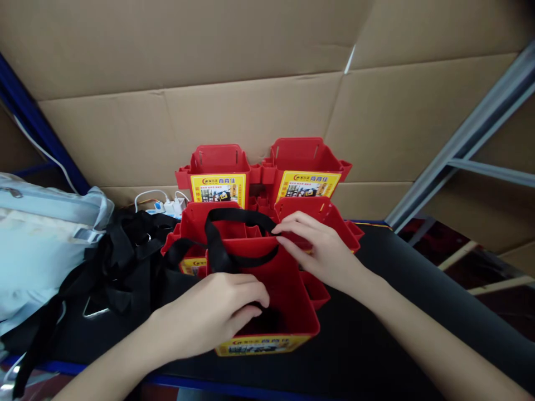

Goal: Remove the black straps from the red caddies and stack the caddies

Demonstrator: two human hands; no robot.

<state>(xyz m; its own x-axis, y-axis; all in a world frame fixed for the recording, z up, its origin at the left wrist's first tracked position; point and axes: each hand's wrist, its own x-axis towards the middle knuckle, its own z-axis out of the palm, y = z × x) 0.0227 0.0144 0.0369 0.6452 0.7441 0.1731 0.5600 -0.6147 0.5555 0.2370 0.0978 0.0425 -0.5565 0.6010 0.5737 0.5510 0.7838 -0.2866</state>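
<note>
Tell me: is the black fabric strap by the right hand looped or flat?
Looped: the black fabric strap, pinched in the right hand, arches above the far edge of the front red plastic box.

- Behind the front red box (288,289): four red boxes (303,154) block passage.
- At its back rim: an obstructing black strap loop (215,242).
- Left of it: piled black straps (125,259).
- Right of it: open tabletop (355,345) below the right forearm (412,323).

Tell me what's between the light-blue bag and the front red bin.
In the head view, a heap of black straps lies between the light-blue bag and the front red bin, on the black tabletop.
</note>
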